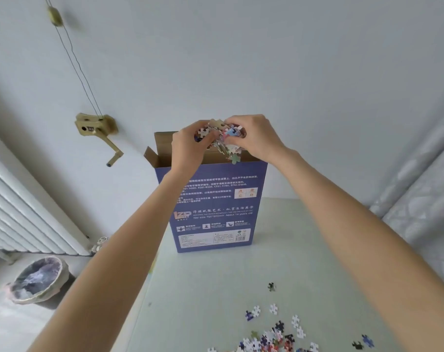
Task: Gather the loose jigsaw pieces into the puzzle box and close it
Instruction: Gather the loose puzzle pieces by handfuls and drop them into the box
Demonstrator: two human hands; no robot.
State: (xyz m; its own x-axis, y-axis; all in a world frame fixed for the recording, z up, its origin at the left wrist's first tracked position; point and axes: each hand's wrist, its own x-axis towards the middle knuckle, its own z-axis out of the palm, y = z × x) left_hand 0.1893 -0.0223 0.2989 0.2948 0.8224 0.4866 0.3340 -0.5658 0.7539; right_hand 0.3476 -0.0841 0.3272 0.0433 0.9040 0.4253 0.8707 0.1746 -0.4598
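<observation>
A tall blue puzzle box (216,204) stands upright on the pale table (216,288), its brown top flaps (153,154) open. Above the opening, my left hand (190,146) and my right hand (254,138) together hold a bunch of jigsaw pieces (223,138), fingers curled round them. One piece (235,158) hangs at the box's rim, below the bunch. Several loose pieces (274,336) lie scattered on the table near its front edge, to the right.
A white radiator (20,214) runs along the left wall, with a lined bin (38,280) on the floor below it. A brass crank fitting (96,128) with cords hangs on the wall. A patterned mattress edge (419,212) borders the table's right side.
</observation>
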